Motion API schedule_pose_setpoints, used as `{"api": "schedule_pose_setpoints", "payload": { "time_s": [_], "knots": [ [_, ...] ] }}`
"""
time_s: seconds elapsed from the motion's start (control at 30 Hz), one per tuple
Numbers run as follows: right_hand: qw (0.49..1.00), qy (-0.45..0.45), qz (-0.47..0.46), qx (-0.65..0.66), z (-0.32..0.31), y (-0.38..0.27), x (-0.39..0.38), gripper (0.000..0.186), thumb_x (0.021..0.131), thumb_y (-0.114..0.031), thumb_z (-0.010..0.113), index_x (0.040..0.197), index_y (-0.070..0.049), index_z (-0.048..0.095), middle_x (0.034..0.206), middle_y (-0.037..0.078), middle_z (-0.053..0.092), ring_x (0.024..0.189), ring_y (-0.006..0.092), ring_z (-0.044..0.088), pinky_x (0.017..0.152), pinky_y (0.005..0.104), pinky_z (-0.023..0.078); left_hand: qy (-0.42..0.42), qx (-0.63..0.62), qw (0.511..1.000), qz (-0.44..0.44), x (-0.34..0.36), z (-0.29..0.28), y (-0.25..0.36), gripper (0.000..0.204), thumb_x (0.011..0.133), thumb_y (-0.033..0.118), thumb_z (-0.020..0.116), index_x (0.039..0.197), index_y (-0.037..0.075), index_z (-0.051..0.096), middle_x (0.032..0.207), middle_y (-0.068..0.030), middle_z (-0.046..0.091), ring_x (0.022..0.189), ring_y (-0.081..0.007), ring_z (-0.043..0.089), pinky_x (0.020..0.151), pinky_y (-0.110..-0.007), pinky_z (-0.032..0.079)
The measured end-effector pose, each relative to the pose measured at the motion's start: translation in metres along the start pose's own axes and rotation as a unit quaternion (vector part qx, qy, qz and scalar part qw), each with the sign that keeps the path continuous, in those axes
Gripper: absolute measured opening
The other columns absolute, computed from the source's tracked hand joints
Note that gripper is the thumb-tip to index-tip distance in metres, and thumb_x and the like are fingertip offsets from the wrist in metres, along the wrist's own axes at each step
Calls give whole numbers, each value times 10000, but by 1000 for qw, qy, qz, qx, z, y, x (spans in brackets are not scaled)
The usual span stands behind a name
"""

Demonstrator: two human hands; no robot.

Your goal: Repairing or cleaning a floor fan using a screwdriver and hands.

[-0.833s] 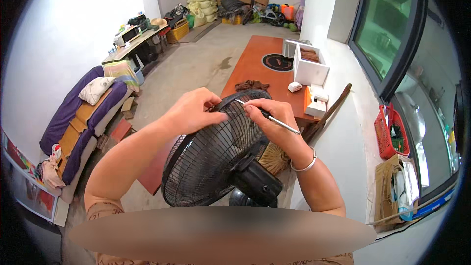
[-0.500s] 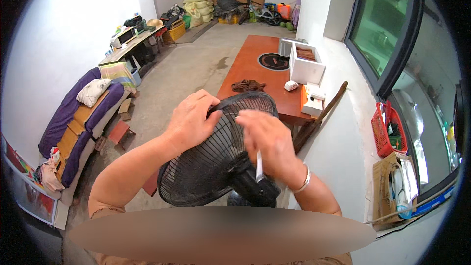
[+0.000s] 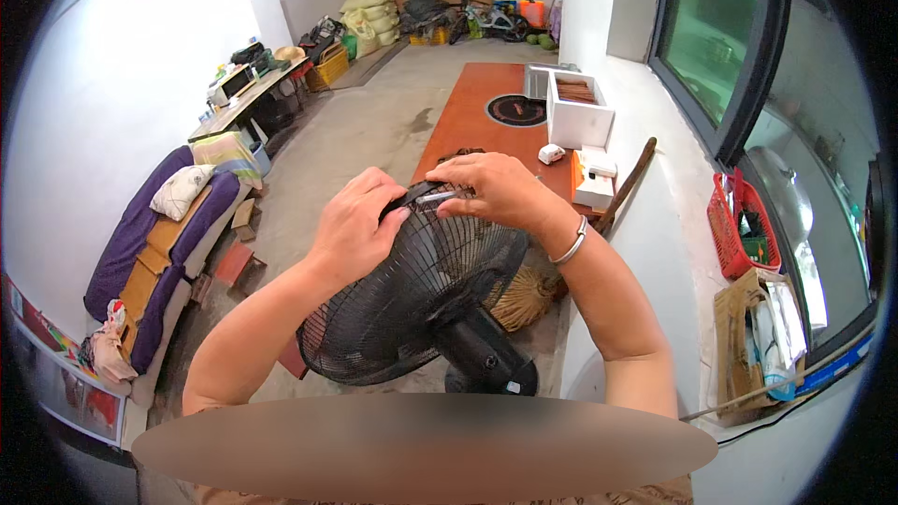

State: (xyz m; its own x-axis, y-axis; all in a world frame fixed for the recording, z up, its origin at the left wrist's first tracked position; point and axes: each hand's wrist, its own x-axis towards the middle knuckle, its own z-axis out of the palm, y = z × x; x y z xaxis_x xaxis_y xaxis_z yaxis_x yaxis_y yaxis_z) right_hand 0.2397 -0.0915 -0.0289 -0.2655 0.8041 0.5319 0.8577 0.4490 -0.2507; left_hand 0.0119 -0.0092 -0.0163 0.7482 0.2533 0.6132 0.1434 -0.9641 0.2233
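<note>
A black electric fan (image 3: 374,327) stands tilted in front of me, with its wire guard and motor housing toward me. My left hand (image 3: 360,224) has its fingers closed on the top rim of the guard. Beside it on the right, my right hand (image 3: 491,187) curls over the same rim, holding a slim silver tool (image 3: 436,197), apparently a screwdriver, that lies along the guard under the fingers.
An orange-red table (image 3: 449,98) with a white box (image 3: 580,112) stands ahead. A straw broom (image 3: 524,299) and wooden pole (image 3: 631,182) lean at the right wall. A red basket (image 3: 739,224) sits on the window ledge. A purple-covered sofa (image 3: 150,224) lines the left wall.
My right hand has moved up and left to the top of the guard, next to my left hand. The silver tool, earlier pointing down toward the motor, now lies near the rim.
</note>
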Motion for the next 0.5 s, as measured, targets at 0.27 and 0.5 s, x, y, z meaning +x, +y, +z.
{"api": "schedule_pose_setpoints", "payload": {
  "time_s": [0.27,0.5],
  "knots": [
    [998,10,6,54,1,5,3,430,791,-324,740,1131,-74,659,1091,120,637,1020,327,615,866,407,493,14,71,996,-49,-35,-19,17,317,830,186,681,1069,-13,622,1034,-154,586,989,-334,567,858,-396,456],
    [990,-33,39,133,-4,-10,12,290,820,-205,721,1080,-78,700,1012,116,627,958,291,613,832,367,484,116,41,980,-155,-87,-14,26,298,815,145,695,1061,-15,646,1002,-163,590,951,-323,570,844,-374,456]
  ]
}}
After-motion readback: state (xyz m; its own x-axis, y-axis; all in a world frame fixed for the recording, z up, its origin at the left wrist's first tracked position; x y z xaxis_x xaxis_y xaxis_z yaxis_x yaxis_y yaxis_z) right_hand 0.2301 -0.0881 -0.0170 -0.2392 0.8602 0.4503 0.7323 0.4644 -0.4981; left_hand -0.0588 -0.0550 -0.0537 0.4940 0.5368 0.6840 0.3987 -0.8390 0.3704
